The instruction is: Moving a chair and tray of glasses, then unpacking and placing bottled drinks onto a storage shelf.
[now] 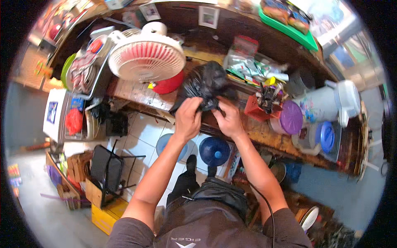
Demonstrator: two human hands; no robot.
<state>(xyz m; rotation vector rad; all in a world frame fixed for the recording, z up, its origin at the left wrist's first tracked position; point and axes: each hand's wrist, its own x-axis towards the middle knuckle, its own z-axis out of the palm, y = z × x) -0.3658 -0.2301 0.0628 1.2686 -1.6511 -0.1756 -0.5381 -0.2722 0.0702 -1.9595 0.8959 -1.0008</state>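
Note:
A black plastic bag (pixel 204 82), bulging and crumpled, rests at the front of the wooden table. My left hand (pixel 189 120) pinches the near edge of the bag on its left side. Close beside it, my right hand (pixel 227 118) grips the same edge on the right, thumb pointing inward. The two hands are a short way apart, with gathered plastic between them. What is inside the bag is hidden.
Behind the bag to the left stands a white fan (pixel 147 58) on a red base (pixel 168 84). Rightward are a red basket (pixel 255 108), a purple-lidded container (pixel 289 118) and a thermos jug (pixel 322 103). Blue water jugs (pixel 214 151) stand on the tiled floor below.

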